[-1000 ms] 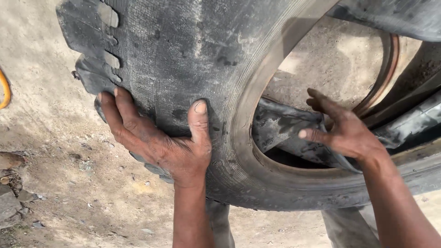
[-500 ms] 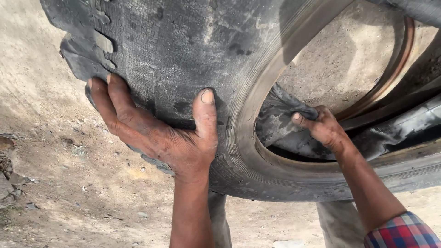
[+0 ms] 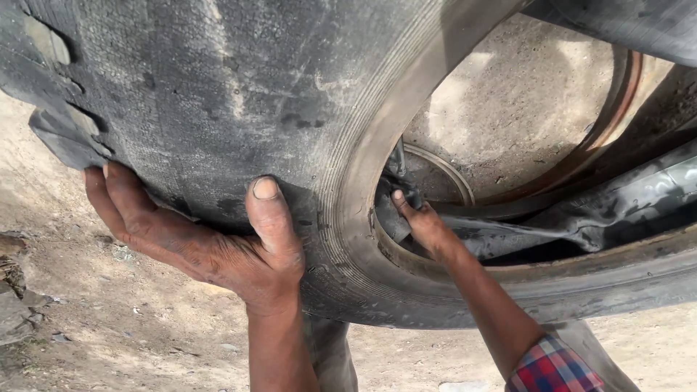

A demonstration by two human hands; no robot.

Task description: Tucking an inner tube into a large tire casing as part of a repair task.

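**Both hands on a worn tyre, one outside, one inside**

Left hand (image 3: 218, 250) spreads flat under the large, worn black rubber tyre (image 3: 239, 109), palm pressed to the tread, fingers splayed toward the torn, notched tread edge (image 3: 58, 131) at the left and the thumb lying up the sidewall. It supports the tyre with an open palm and does not close around anything.

Right hand (image 3: 421, 221) reaches in through the tyre's round opening, just past the inner rim edge. Its fingers are curled and pinched on the crumpled black rubber inner tube (image 3: 581, 214), which lies folded along the lower inside of the tyre and runs off to the right. How firmly the fingers grip cannot be told, since their tips are partly hidden in the folds. A red, blue and white checked sleeve cuff (image 3: 552, 366) shows at the wrist.

The tyre fills the upper part of the view, held tilted above sandy, dusty ground (image 3: 145, 341). Through the opening, more sunlit ground is visible. Grey stones (image 3: 14, 312) lie at the left edge.
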